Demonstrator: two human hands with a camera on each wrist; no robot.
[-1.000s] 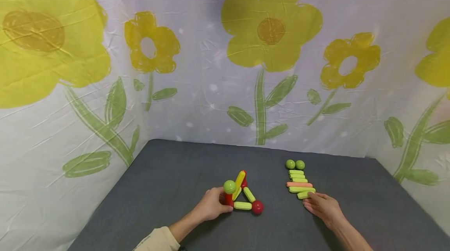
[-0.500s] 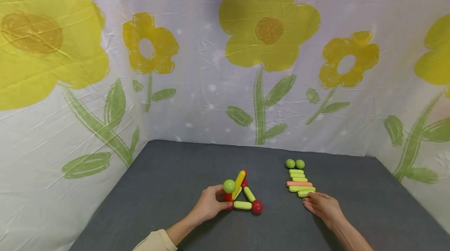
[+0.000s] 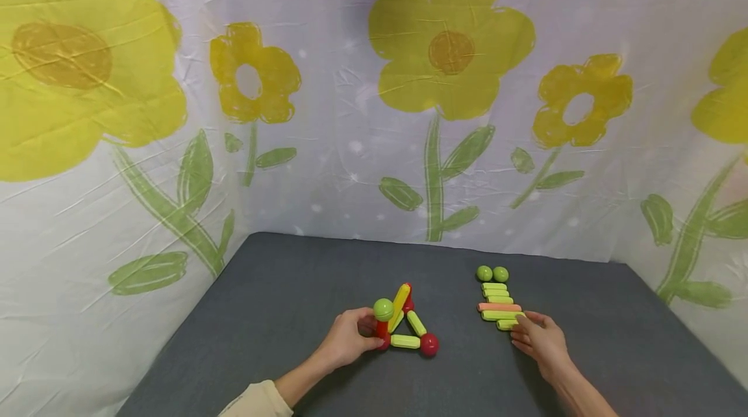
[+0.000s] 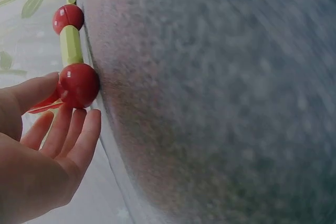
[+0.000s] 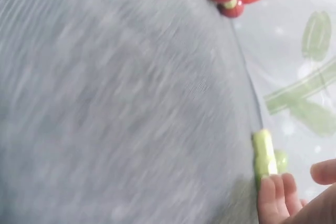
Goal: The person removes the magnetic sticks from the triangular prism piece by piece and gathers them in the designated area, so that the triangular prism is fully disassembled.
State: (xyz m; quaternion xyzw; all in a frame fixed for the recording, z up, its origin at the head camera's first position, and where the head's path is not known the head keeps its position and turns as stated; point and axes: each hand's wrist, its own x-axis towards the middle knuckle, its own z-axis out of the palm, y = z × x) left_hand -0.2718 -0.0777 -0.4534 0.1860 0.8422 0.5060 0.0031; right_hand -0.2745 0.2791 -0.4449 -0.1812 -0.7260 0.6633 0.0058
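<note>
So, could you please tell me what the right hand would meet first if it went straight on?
The right hand would probably meet the closest yellow-green stick first, right ahead of its fingers; whether they touch is unclear.

The left forearm (image 3: 308, 371) is slanting forward and rightward, and the left hand (image 3: 347, 339) is holding its thumb (image 4: 38, 91) opposite its curving fingers (image 4: 87, 141) in a pinch. The right forearm (image 3: 578, 388) is slanting forward and leftward; the right hand (image 3: 543, 343) is holding its fingers (image 5: 268, 194) close together, while its thumb (image 5: 325, 171) is standing apart from them.
</note>
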